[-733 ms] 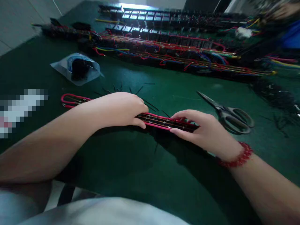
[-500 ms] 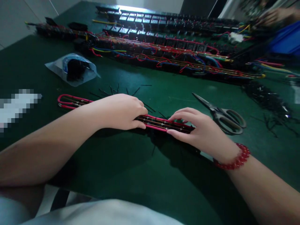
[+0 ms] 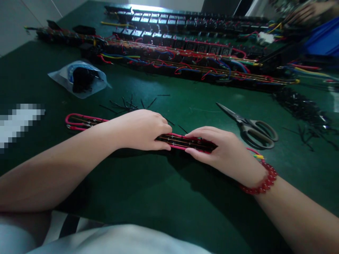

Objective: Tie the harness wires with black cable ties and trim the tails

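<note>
As left hand (image 3: 145,129) holds strip (image 3: 178,141), right hand (image 3: 225,147) has come nearer.

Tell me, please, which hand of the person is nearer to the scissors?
Right. The right hand, around the red-wired strip, lies just left of and below the scissors in the picture. The left hand grips the same strip, much farther left.

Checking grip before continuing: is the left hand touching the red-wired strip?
Touching. The head view shows the left hand over the red-wired strip, thumb and fingers at opposite edges.
</note>
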`<control>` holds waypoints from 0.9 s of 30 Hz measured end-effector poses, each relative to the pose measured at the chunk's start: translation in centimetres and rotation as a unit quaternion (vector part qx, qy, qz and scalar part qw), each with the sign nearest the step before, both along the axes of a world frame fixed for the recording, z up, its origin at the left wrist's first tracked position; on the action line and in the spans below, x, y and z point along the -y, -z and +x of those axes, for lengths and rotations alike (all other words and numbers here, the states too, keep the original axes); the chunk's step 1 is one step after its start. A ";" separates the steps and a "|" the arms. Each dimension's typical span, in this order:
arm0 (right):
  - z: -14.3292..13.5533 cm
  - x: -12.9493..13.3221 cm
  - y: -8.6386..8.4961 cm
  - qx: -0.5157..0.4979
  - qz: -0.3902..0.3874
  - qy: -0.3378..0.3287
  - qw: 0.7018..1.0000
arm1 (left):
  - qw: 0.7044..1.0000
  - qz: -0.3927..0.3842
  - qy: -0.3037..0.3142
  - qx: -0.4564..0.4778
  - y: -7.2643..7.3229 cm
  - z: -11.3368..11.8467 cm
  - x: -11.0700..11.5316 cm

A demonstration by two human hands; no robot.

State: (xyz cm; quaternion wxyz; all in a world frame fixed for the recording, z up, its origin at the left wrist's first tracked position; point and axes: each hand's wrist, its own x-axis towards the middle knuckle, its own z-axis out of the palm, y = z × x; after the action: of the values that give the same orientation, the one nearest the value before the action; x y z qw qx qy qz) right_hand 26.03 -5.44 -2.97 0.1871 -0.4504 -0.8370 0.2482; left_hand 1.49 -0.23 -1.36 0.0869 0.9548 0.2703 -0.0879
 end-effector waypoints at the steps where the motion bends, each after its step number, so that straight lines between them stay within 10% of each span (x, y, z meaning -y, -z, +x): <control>1: 0.0 0.0 0.0 -0.004 0.001 0.000 1.000 | 1.000 -0.001 0.002 0.003 0.0 -0.1 -0.1; 18: 0.6 -0.5 -0.4 -0.008 -0.101 0.005 0.995 | 0.990 -0.122 -0.046 0.056 0.3 -0.7 -1.7; 27: 0.8 -0.5 -0.3 -0.008 -0.102 0.003 0.995 | 0.986 0.035 -0.152 0.052 2.0 -2.1 -3.3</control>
State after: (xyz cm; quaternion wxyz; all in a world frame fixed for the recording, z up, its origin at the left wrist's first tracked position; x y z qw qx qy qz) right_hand 26.78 -4.95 -2.66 0.1475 -0.4676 -0.8045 0.3353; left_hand -0.62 3.10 -3.35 0.0799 0.9085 0.4099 -0.0140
